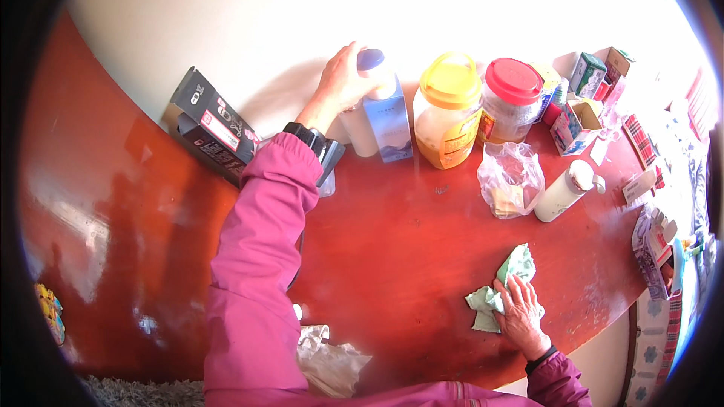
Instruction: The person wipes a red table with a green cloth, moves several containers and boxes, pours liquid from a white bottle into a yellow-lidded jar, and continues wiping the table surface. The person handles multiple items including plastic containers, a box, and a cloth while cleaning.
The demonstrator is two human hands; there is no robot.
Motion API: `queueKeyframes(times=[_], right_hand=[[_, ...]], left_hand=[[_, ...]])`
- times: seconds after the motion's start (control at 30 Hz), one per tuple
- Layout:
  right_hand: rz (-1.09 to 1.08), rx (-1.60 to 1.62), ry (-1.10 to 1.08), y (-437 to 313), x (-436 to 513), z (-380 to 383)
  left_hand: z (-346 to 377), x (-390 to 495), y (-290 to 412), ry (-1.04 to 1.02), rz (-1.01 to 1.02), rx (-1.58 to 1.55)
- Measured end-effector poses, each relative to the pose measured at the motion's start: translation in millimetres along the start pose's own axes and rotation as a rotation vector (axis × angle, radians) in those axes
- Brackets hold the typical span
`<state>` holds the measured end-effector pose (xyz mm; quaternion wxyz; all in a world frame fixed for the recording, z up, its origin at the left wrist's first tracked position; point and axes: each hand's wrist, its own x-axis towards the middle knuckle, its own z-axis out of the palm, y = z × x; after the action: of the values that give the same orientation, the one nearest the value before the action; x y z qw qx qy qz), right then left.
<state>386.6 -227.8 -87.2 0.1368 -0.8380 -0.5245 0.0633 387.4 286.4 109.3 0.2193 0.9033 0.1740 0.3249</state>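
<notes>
Near the wall, my left hand [342, 79] is around a white bottle [384, 83] with a dark blue cap [370, 59]; its far fingers are partly hidden. Just below that hand, a blue carton [389, 127] stands beside a pale cylindrical container [362, 133]. My right hand [519, 314] lies on a crumpled light green cloth [517, 264], pressing it against the red wooden tabletop [390, 249] near the front right edge. Folds of the cloth stick out past the fingers.
A black box [212, 127] leans left of my left arm. Right of the carton stand a yellow-lidded jar [447, 116] and a red-lidded jar [511, 96]. A clear plastic bag [511, 181] lies near a white flask [565, 192]. Crumpled pale paper or plastic [334, 364] sits by my body.
</notes>
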Motion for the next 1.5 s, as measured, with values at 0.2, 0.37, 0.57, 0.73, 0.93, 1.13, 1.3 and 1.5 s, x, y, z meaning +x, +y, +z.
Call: queueKeyframes(times=[0.2,0.37,0.57,0.73,0.93,1.13,1.3,1.5], right_hand=[[0.013,0.001,-0.017,-3,1,-3],[-0.004,-0.019,-0.062,-5,8,-11],[-0.137,-0.051,-0.109,-1,78,-3],[-0.239,-0.015,-0.031,-30,177,38],[-0.414,0.011,-0.062,-115,222,78],[-0.548,-0.047,-0.119,-150,219,93],[-0.560,-0.058,-0.156,-171,267,104],[-0.751,-0.058,-0.116,-239,278,131]], left_hand=[[27,-16,-15,0.124,0.089,0.034],[38,-6,-24,0.239,0.115,0.111],[27,-23,-17,0.291,0.159,0.146],[-26,-95,2,0.170,0.053,0.019],[-74,-195,30,0.056,0.003,0.082],[-146,-321,31,-0.164,-0.290,0.187],[-157,-421,27,-0.421,-0.633,0.288],[-125,-470,-7,-0.513,-0.566,0.210]])
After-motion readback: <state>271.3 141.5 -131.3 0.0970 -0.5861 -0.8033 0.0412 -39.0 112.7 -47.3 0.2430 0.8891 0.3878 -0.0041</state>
